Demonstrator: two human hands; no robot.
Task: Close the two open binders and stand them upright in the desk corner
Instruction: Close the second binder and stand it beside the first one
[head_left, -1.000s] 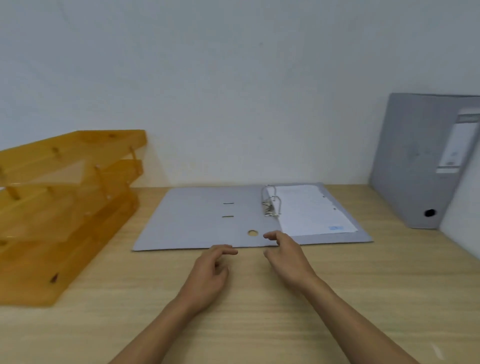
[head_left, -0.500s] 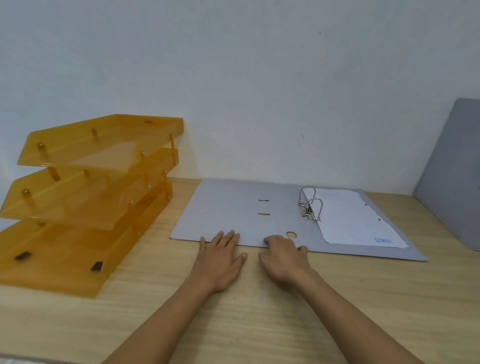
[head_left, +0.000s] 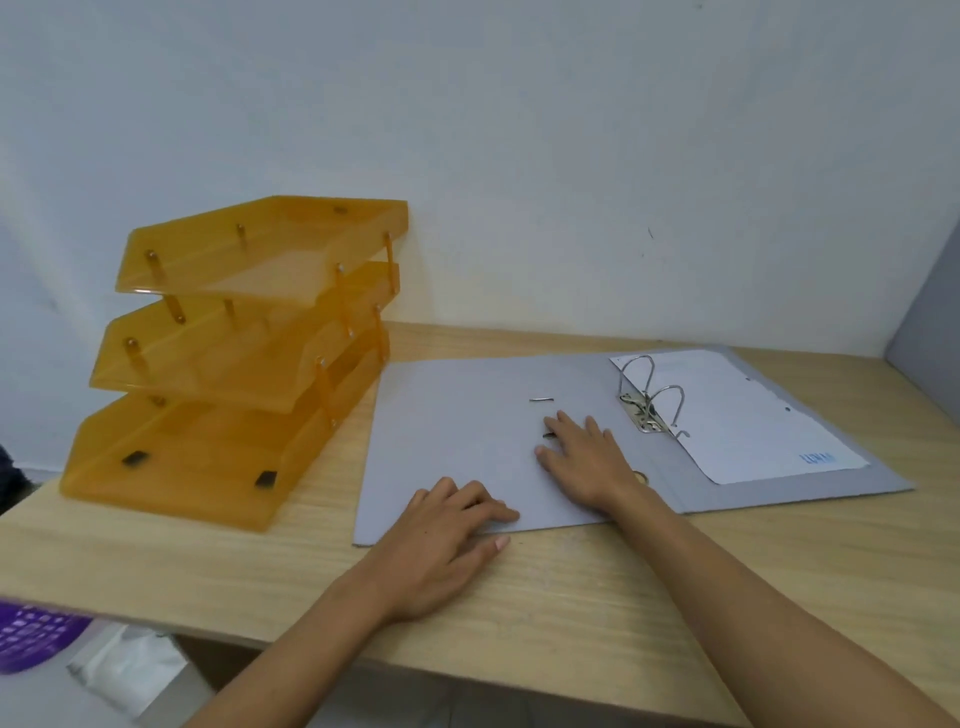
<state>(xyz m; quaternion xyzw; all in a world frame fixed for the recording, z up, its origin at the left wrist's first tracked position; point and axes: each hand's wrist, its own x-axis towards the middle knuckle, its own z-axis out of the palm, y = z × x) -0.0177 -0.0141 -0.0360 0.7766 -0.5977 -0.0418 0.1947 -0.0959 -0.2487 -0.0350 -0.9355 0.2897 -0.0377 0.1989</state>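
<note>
Both hands flat on the open binder, nothing gripped.

Left hand (head_left: 441, 540) sits at the near edge of the grey binder's (head_left: 467, 431) left cover, fingers loosely curled over the edge, thumb on the wooden desk (head_left: 779, 561). Right hand (head_left: 587, 457) is spread palm-down mid-cover, just left of the 2 shiny metal rings (head_left: 649, 395). Binder lies flat and open, matte card, with a punched white sheet (head_left: 753, 421) on the right side. Plenty of bare desk in front. The orange see-through 3-tier tray (head_left: 234, 358) crowds the cover's left edge. A second grey binder (head_left: 930, 332) stands at far right, mostly cut off.
</note>
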